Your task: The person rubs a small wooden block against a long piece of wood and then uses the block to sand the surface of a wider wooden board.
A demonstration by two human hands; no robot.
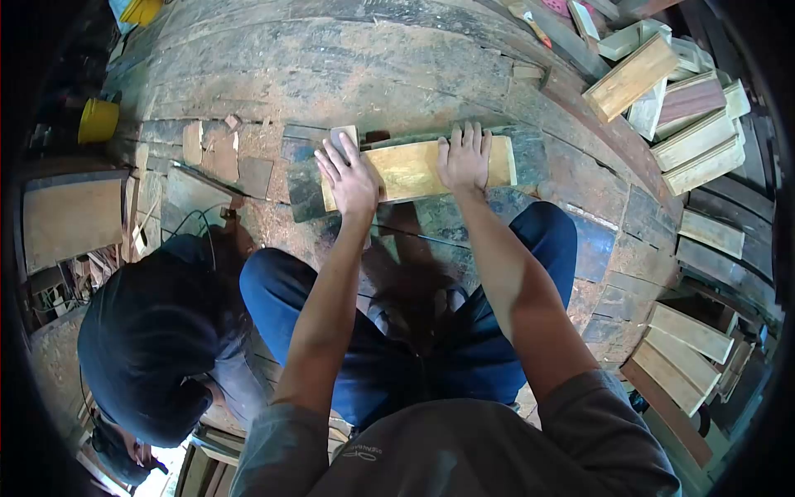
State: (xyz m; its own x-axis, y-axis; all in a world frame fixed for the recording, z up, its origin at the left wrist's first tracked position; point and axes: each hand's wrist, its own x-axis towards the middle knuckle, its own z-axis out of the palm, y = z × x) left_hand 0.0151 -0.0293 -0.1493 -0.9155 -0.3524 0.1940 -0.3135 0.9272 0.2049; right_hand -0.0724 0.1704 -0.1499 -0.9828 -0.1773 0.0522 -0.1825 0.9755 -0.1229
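Note:
A pale yellowish wooden board [406,170] lies crosswise in front of me, on a darker, worn plank [530,157] on the floor. My left hand [354,180] rests on the board's left part, fingers stretched and spread. Beneath those fingers a small flat greyish block [345,134] juts past the board's far edge; the palm hides the rest of it. Toward the board's right end, my right hand [467,163] lies flat, thumb apart and fingertips reaching over the far edge.
Close on my left crouches another person [157,340] in dark clothes. Wooden pieces [700,141] are heaped at the right, with a brush [534,29] above them. More boards [679,356] lie lower right. A yellow bucket [98,121] stands far left, and scraps [222,157] litter the floor.

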